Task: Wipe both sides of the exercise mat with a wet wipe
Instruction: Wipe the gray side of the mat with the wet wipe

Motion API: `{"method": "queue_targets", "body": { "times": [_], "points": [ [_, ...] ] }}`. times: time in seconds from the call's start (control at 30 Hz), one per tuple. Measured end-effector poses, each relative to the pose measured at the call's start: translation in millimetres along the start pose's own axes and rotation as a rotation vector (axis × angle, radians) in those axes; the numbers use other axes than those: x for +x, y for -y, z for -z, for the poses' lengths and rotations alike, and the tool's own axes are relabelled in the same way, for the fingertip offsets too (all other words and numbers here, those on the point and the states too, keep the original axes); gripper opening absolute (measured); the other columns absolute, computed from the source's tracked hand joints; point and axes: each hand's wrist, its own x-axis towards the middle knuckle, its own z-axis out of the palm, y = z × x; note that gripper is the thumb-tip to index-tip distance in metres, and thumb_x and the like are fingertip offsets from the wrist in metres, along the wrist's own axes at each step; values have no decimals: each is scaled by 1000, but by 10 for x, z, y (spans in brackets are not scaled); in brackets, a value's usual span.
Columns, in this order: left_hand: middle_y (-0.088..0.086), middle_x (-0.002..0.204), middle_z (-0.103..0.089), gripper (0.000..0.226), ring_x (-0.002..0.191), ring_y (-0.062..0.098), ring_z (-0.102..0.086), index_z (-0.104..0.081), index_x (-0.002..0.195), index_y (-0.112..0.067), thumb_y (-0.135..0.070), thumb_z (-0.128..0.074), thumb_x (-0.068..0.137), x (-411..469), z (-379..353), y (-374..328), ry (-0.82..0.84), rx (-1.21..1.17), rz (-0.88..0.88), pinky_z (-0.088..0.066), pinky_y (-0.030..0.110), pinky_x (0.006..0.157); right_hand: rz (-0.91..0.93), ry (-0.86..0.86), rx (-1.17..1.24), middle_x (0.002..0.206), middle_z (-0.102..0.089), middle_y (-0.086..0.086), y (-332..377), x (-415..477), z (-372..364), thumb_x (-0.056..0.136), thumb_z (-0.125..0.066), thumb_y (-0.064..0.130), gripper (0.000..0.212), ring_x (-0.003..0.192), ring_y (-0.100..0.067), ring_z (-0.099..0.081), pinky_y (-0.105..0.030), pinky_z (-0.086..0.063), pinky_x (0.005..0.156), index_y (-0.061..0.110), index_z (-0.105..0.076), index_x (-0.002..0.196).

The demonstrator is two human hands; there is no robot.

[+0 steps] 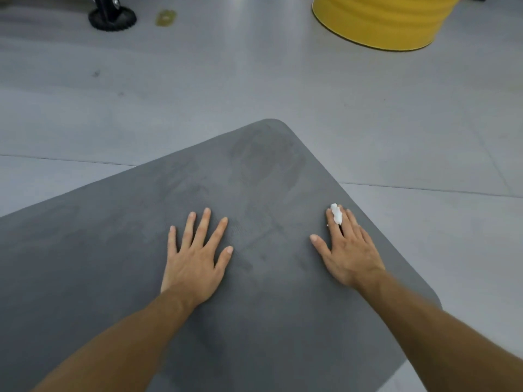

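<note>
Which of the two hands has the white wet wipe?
The right hand: it pinches the crumpled white wet wipe between two fingers. The left hand lies flat and bare on the grey exercise mat.

Mat (254, 306): dark grey throughout, with darker blotched and streaked patches toward its far corner. Wipe (336, 214): white. Floor (198, 94): pale grey, crossed by thin dark seam lines, with a few small dark specks. Drum (382, 21): bright yellow, banded with horizontal ribs. Wheel (111, 15): black. Scrap (166, 17) beside it: dull yellow-green, possibly paler at its centre; view blurred.
</note>
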Motion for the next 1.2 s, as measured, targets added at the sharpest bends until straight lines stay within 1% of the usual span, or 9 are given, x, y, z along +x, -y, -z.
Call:
{"method": "queue_targets", "body": {
  "times": [0.13,0.27,0.37,0.47,0.6,0.77,0.93,1.07,1.2],
  "points": [
    [-7,171,20,67,157,22,23,12,160,-46,-65,8,95,-111,-4,-151,32,-29,38,12,57,125,-25,-21,104,173,16,0,347,-143,-131,99,-7,69,86,159,-24,18,-37,4,128,17,14,165],
    [-5,173,12,66,159,24,16,6,162,-45,-64,4,99,-245,-39,-190,18,-21,8,7,59,126,272,-31,37,174,9,2,450,-729,-333,98,-13,71,87,159,-23,16,-39,1,129,20,9,166],
    [-5,174,6,66,160,24,11,-1,163,-44,-62,1,100,-308,-71,-225,-2,-19,17,3,58,126,488,-48,-53,174,-10,-2,447,-1238,-518,102,-29,72,88,161,-23,-4,-41,-12,125,16,-11,167],
    [-6,174,6,66,159,23,11,-2,163,-44,-62,1,100,-313,-71,-233,-13,-21,25,5,56,126,567,-98,-108,173,-17,-2,354,-1420,-605,102,-33,72,85,160,-22,-15,-42,-18,123,16,-23,165],
    [-6,173,9,65,159,22,15,2,163,-44,-62,1,101,-334,-85,-238,-25,-23,22,7,56,127,348,-124,-115,172,-19,2,86,-1111,-486,104,-24,70,79,160,-19,-11,-43,-15,126,20,-22,165],
    [-6,173,10,63,159,22,15,2,163,-43,-62,-1,102,-331,-107,-227,-43,-5,18,5,56,127,-51,-86,-39,175,6,-1,-431,-513,-257,91,5,76,93,160,-19,10,-37,2,128,22,6,166],
    [-4,174,2,63,160,24,7,-5,164,-41,-61,-7,104,-332,-138,-219,-69,12,13,-4,59,127,-134,-11,29,174,11,-4,-418,-307,-90,93,4,78,95,159,-19,13,-38,2,130,17,8,166],
    [-3,174,-1,63,160,26,4,-8,164,-40,-60,-10,105,-334,-155,-214,-86,20,1,-5,60,127,103,-60,107,174,7,-5,126,-530,-237,92,-6,82,102,160,-21,10,-35,1,128,13,2,166],
    [-3,174,-2,63,160,26,2,-10,164,-40,-59,-13,104,-332,-166,-221,-87,35,15,-6,60,126,537,-61,39,174,-5,-5,685,-1162,-572,98,-27,80,96,161,-24,2,-42,-10,126,13,-17,166]
  ]
}}
